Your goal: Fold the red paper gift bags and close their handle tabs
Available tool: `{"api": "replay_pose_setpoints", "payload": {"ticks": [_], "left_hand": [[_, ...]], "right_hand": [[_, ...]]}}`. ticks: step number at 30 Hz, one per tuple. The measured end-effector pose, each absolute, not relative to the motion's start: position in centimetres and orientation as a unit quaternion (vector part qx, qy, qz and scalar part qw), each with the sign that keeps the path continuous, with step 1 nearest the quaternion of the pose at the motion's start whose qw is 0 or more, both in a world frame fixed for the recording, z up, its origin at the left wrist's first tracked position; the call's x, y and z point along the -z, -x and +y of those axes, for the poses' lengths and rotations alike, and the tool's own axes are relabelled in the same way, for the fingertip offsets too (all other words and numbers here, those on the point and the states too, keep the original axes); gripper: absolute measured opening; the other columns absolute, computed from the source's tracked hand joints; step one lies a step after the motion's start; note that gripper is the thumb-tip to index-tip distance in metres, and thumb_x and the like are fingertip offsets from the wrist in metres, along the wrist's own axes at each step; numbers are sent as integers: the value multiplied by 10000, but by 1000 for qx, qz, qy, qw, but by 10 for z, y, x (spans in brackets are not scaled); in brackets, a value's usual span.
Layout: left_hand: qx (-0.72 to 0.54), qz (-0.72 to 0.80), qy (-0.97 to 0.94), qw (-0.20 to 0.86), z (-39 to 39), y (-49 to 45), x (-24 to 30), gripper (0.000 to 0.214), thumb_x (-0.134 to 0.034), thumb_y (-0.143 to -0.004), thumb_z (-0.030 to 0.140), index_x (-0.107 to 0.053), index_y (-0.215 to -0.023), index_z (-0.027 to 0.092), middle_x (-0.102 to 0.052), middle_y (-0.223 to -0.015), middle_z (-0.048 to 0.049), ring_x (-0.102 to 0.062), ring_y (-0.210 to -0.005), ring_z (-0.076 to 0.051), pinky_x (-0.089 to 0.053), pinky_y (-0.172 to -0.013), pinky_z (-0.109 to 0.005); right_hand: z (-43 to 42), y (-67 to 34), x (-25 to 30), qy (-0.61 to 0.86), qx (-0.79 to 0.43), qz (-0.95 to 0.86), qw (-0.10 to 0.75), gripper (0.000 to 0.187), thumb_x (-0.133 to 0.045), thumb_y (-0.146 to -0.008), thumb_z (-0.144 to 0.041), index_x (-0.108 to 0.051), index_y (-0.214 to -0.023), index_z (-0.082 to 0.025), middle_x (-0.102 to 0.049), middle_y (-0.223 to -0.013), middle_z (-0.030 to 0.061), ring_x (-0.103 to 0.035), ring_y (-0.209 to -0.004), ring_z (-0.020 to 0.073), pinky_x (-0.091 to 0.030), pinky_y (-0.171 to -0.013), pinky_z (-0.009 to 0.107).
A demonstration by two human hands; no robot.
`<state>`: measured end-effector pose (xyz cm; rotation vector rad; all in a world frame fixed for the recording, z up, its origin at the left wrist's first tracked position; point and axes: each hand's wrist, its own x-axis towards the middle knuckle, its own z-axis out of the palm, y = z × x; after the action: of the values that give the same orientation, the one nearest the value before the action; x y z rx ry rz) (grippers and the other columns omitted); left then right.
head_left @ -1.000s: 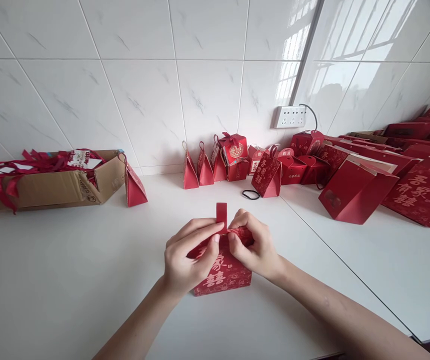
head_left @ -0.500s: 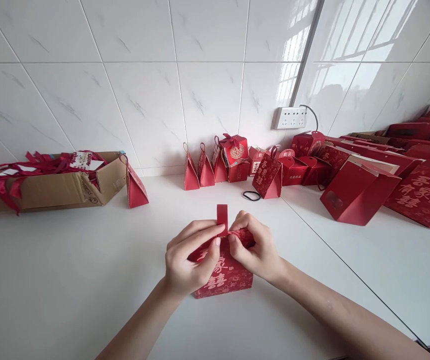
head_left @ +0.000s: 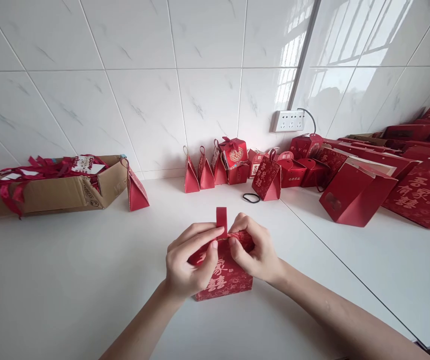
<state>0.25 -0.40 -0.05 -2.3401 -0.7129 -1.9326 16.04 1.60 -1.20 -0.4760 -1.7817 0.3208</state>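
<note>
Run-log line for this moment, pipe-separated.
left hand: pinches red box top | right hand: pinches same top | red strap: upright above box | more boxes: behind

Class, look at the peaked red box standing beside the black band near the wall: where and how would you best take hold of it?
Probably pinch the ribbon loop from above and in front. It stands up from the peak of the red box, whose sides slope, while other red boxes crowd it on the right.
</note>
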Motion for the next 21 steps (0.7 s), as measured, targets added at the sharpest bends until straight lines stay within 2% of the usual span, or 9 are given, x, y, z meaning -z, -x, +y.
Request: {"api": "replay_pose_setpoints", "payload": {"ticks": [21], "left_hand": [[613,-248,751,6,-4,-2,0,263,-566,-831,49,-699,-1002,197,-716,-877,-39,-692,-743,-139,-577,-617,-221]], "right_hand": [[16,-159,13,214,-144,-761,595,128,-525,-814,-124,-456,-805,-231,-487,-671,-37,-429,-525,99,-380,-478,231]]}}
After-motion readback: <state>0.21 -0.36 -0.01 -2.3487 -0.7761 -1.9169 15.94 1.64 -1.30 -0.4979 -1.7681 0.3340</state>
